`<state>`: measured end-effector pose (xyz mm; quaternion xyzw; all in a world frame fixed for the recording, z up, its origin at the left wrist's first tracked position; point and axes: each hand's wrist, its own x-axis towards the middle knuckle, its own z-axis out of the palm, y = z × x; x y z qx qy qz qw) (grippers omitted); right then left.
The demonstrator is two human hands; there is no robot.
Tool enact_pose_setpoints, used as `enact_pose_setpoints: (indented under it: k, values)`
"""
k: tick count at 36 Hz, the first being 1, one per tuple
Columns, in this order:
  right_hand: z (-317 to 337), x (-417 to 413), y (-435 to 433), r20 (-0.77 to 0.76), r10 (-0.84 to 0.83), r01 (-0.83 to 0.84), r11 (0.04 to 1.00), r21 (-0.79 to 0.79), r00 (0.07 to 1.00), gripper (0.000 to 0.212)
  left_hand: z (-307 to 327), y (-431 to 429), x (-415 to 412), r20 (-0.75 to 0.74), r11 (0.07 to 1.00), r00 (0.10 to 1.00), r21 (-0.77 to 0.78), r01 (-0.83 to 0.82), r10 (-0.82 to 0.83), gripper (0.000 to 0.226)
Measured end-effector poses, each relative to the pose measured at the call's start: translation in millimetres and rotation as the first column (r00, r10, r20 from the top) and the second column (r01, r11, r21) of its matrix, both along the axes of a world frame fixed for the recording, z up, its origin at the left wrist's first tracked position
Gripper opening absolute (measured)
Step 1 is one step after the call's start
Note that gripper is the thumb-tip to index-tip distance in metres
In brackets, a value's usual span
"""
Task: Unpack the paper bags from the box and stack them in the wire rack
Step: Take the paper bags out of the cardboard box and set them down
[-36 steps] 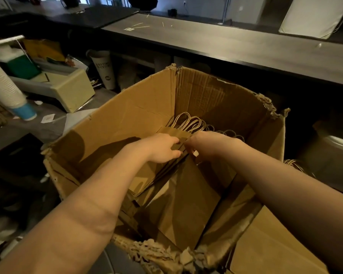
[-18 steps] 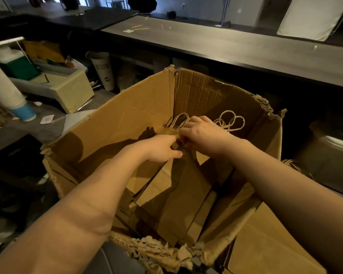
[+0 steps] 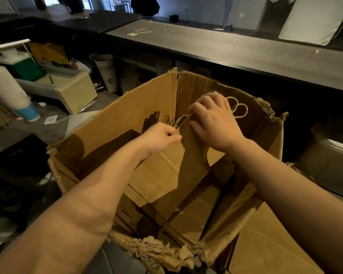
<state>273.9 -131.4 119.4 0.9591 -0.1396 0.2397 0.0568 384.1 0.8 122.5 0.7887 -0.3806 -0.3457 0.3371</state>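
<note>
A large torn cardboard box (image 3: 127, 115) stands open below me. Inside it a bundle of flat brown paper bags (image 3: 166, 175) with twine handles (image 3: 240, 109) is raised towards the box's top. My left hand (image 3: 160, 138) grips the bundle's upper left edge near the handles. My right hand (image 3: 214, 119) curls over the bundle's top edge from the right. More flat bags (image 3: 194, 216) lie at the bottom of the box. The wire rack is not in view.
A long dark counter (image 3: 246, 48) runs behind the box. To the left are a stack of white cups (image 3: 6, 89), a beige case (image 3: 75, 91) and a tall paper cup (image 3: 107, 74). More brown bags (image 3: 265, 250) lie at the lower right.
Both hands have lifted the bundle of bags upward from deep in the box towards its rim. The right hand shifted over the top edge and the handles came into view.
</note>
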Motion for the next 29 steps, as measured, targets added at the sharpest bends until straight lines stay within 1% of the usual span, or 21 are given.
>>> enact_pose_setpoints:
  k: [2,4,5,8,10,12,15,18,20,22,25,26,27,29]
  values:
    - [1.0,-1.1,-1.8,0.072,-0.043,0.041,0.999,0.02,0.996,0.031,4.1,2.7,0.9,-0.04,0.999,0.999,-0.03,-0.032,0.031,0.027]
    - [2.1,-1.3,-3.8,0.151,-0.075,0.069,0.997,0.044,0.986,0.035,6.2,3.1,2.2,-0.05,0.995,0.995,-0.054,-0.084,0.082,0.033]
    - [2.7,-1.4,-4.4,0.19,-0.09,0.08,0.995,0.058,0.978,0.037,6.1,2.6,3.1,-0.058,0.992,0.993,-0.066,-0.109,0.105,0.033]
    - [5.7,-1.4,-5.0,0.266,-0.153,0.131,0.986,0.101,0.952,0.043,8.5,2.5,5.6,-0.138,0.971,0.971,-0.108,-0.211,0.196,0.02]
    - [7.4,-1.2,-4.9,0.263,-0.208,0.18,0.976,0.126,0.942,0.047,11.4,4.0,7.0,-0.217,0.948,0.94,-0.125,-0.293,0.262,0.018]
    - [8.2,-1.8,-5.9,0.239,-0.252,0.226,0.965,0.134,0.938,0.051,14.6,6.3,8.1,-0.29,0.918,0.901,-0.138,-0.372,0.322,0.023]
    - [8.3,-4.5,-7.7,0.223,-0.275,0.239,0.955,0.176,0.935,0.058,18.5,8.6,9.2,-0.386,0.866,0.836,-0.153,-0.476,0.391,0.024]
    - [10.1,-5.3,-5.4,0.224,-0.275,0.211,0.938,0.275,0.935,0.069,20.0,9.9,9.7,-0.447,0.816,0.772,-0.143,-0.561,0.452,0.029]
    - [12.0,-4.9,-1.5,0.183,-0.27,0.184,0.905,0.384,0.945,0.08,20.0,10.2,10.4,-0.482,0.788,0.728,-0.117,-0.604,0.487,0.035]
    - [13.8,-5.1,2.2,0.124,-0.247,0.144,0.83,0.538,0.961,0.088,20.8,10.9,10.5,-0.52,0.764,0.69,-0.103,-0.636,0.504,0.039]
    - [14.9,-4.6,5.2,0.006,-0.171,0.107,0.646,0.756,0.985,0.088,22.0,11.6,10.8,-0.557,0.738,0.646,-0.086,-0.669,0.521,0.042]
    - [16.2,-4.6,5.6,-0.032,-0.128,0.098,0.557,0.824,0.991,0.084,22.4,11.9,10.3,-0.564,0.734,0.638,-0.081,-0.674,0.524,0.041]
    - [18.5,-4.8,6.4,-0.061,-0.067,0.085,0.446,0.891,0.996,0.078,22.5,11.8,10.0,-0.567,0.731,0.634,-0.079,-0.678,0.527,0.04]
    - [24.3,-8.7,10.4,-0.074,0.099,0.05,0.222,0.974,0.992,0.059,23.7,11.8,8.7,-0.567,0.729,0.632,-0.08,-0.68,0.528,0.035]
